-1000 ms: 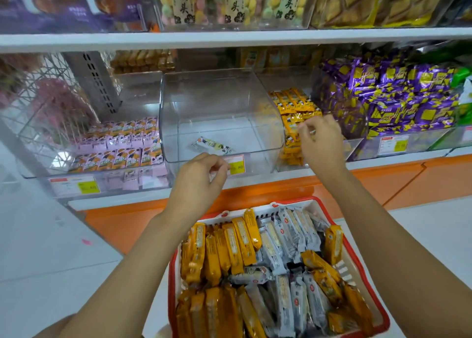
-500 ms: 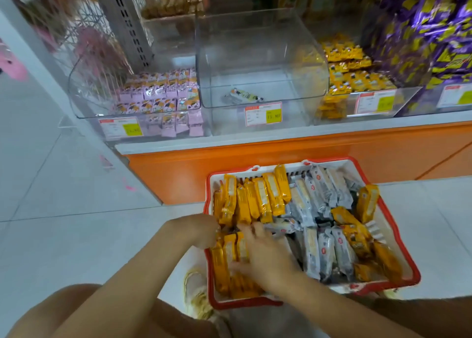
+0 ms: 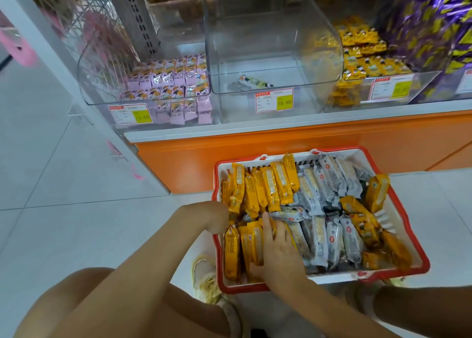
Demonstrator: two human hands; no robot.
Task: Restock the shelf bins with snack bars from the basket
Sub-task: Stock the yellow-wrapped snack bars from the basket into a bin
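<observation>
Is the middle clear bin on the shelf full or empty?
Nearly empty: the middle clear bin holds only one packet on its floor.

The yellow price tag (image 3: 274, 100) on the middle clear bin (image 3: 273, 44) reads 15.80; the left bin (image 3: 102, 87) has a similar tag (image 3: 130, 114), its digits blurred

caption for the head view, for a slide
Left hand and right hand among yellow and silver wrapped snack bars in a red-rimmed white plastic basket
</observation>
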